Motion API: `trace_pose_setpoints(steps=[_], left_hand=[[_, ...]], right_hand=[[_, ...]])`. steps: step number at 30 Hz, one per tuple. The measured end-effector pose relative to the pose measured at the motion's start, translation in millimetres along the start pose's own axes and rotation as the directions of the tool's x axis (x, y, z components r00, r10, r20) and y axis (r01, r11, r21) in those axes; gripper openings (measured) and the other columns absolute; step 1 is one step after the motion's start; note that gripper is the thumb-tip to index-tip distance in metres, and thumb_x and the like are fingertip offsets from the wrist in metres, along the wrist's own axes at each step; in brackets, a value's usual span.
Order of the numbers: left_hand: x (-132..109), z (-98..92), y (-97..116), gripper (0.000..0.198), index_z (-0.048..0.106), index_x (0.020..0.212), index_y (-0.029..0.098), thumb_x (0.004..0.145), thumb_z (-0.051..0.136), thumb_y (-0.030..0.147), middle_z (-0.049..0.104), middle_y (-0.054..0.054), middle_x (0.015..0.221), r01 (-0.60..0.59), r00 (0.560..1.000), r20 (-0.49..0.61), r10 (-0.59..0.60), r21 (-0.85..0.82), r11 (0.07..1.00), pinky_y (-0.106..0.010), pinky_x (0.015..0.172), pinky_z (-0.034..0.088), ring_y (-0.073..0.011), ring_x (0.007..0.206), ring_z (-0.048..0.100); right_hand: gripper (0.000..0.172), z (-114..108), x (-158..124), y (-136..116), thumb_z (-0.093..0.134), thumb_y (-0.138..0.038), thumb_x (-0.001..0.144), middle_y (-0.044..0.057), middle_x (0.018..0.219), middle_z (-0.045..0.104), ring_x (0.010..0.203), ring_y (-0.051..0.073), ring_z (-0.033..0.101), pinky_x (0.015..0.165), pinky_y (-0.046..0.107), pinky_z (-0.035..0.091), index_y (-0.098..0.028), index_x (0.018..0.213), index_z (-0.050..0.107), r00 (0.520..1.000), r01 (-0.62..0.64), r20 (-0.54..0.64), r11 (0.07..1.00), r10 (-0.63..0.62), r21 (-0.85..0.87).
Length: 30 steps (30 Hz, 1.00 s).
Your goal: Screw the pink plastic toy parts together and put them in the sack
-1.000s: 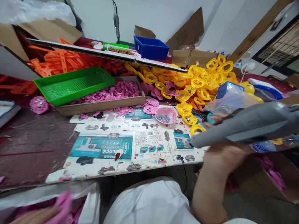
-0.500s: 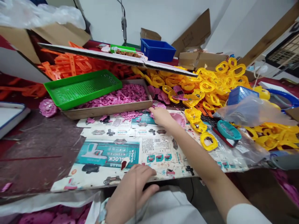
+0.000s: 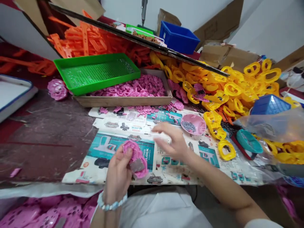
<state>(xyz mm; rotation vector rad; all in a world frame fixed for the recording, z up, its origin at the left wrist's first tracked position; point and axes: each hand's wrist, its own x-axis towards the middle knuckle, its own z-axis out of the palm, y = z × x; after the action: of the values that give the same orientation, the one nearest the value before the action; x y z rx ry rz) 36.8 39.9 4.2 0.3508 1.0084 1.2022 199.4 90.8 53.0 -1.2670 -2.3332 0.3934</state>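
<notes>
Pink plastic disc (image 3: 140, 157) is being pinched within the left hand's (image 3: 116, 171) curled fingers, near the right hand (image 3: 169, 141), whose part-open fingers are blurred, their hold unclear, and it could be dropped if that grip is slackened.

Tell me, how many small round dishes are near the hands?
2: a pink dish on the printed paper, holding dark beads, and a teal dish further right. Others may be hidden.

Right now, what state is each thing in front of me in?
Left hand: holding pink part.
Pink part: gripped, lifted off the bench.
Right hand: blurred, above printed sheets.
Pink bowl: holding dark beads.
Wooden tray: heaped with pink parts.
Green tray: tilted, resting on wooden tray.
Blue crate: upright, contents hidden.
</notes>
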Motion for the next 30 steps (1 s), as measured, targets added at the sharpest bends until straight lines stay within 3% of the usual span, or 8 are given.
trace_pose_setpoints(steps=[1,3,6,11,14,17,22,30], left_hand=[[-1.4,-4.1,1.9,0.040,0.056,0.087,0.018,0.065,0.078,0.042,0.058,0.005,0.063,-0.009,1.000,0.025,0.008,0.068,0.998,-0.017,0.048,0.045,-0.0081,0.050,0.052],[-4.6,-10.0,3.7,0.038,0.057,0.093,0.018,0.072,0.072,0.046,0.060,0.003,0.068,-0.038,0.997,0.080,0.022,0.203,0.978,-0.018,0.051,0.045,-0.0093,0.055,0.053],[-8.9,-13.6,2.9,0.034,0.062,0.094,0.017,0.082,0.059,0.048,0.062,0.000,0.076,-0.151,0.985,0.129,0.110,0.368,0.917,-0.019,0.062,0.047,-0.0122,0.069,0.057],[-12.9,-13.5,1.9,0.032,0.066,0.095,0.016,0.090,0.047,0.040,0.062,0.000,0.073,-0.304,0.948,0.259,0.186,0.555,0.774,-0.021,0.063,0.044,-0.0134,0.068,0.055],[-14.2,-11.4,1.3,0.031,0.067,0.101,0.016,0.091,0.045,0.035,0.066,-0.002,0.080,-0.382,0.922,0.301,0.244,0.597,0.705,-0.021,0.068,0.045,-0.0147,0.076,0.059],[-15.3,-9.5,-0.1,0.032,0.066,0.107,0.016,0.092,0.043,0.032,0.068,-0.003,0.084,-0.432,0.901,0.327,0.285,0.622,0.653,-0.022,0.070,0.045,-0.0159,0.080,0.061],[-17.9,-10.4,-0.8,0.033,0.065,0.110,0.016,0.093,0.041,0.030,0.071,-0.004,0.088,-0.470,0.883,0.353,0.311,0.650,0.597,-0.023,0.070,0.046,-0.0179,0.085,0.065],[-20.5,-11.4,1.8,0.033,0.067,0.097,0.015,0.091,0.038,0.030,0.070,-0.004,0.075,-0.465,0.883,0.336,0.329,0.726,0.507,-0.024,0.060,0.044,-0.0173,0.067,0.063]], right_hand=[[0.022,-0.7,13.5,12.8,0.042,-0.022,0.090,0.010,0.096,0.062,0.094,0.018,0.058,0.088,0.032,0.047,-0.015,0.102,0.059,0.993,-0.108,0.025,0.989,0.111,-0.105],[0.025,2.4,39.7,35.8,0.041,-0.010,0.086,0.015,0.097,0.062,0.094,0.023,0.058,0.086,0.038,0.046,-0.010,0.101,0.062,0.973,-0.209,0.048,0.954,0.224,-0.214],[0.025,14.2,62.8,50.2,0.043,-0.005,0.082,0.018,0.095,0.062,0.092,0.027,0.060,0.083,0.040,0.045,-0.008,0.094,0.065,0.957,-0.223,0.126,0.939,0.262,-0.263],[0.022,12.5,49.4,12.9,0.048,-0.005,0.082,0.012,0.096,0.063,0.084,0.018,0.062,0.078,0.031,0.049,-0.011,0.095,0.065,0.954,-0.202,0.190,0.966,0.232,-0.164],[0.018,-1.7,28.8,-20.2,0.053,-0.007,0.081,0.003,0.091,0.065,0.080,0.010,0.062,0.074,0.022,0.050,-0.016,0.090,0.065,0.973,-0.122,0.218,0.976,0.082,0.178],[0.014,-10.1,14.1,-37.6,0.057,-0.006,0.079,0.001,0.081,0.067,0.078,0.011,0.062,0.076,0.024,0.050,-0.017,0.080,0.066,0.983,-0.079,0.182,0.902,0.001,0.424],[0.010,-8.8,7.3,-36.2,0.061,-0.010,0.079,0.002,0.080,0.068,0.075,0.011,0.063,0.072,0.024,0.050,-0.016,0.081,0.069,0.969,-0.198,0.229,0.846,0.093,0.495],[0.010,-4.3,4.0,-40.6,0.062,-0.012,0.078,0.001,0.078,0.069,0.072,0.011,0.063,0.070,0.023,0.050,-0.018,0.079,0.070,0.954,-0.268,0.254,0.827,0.158,0.495]])
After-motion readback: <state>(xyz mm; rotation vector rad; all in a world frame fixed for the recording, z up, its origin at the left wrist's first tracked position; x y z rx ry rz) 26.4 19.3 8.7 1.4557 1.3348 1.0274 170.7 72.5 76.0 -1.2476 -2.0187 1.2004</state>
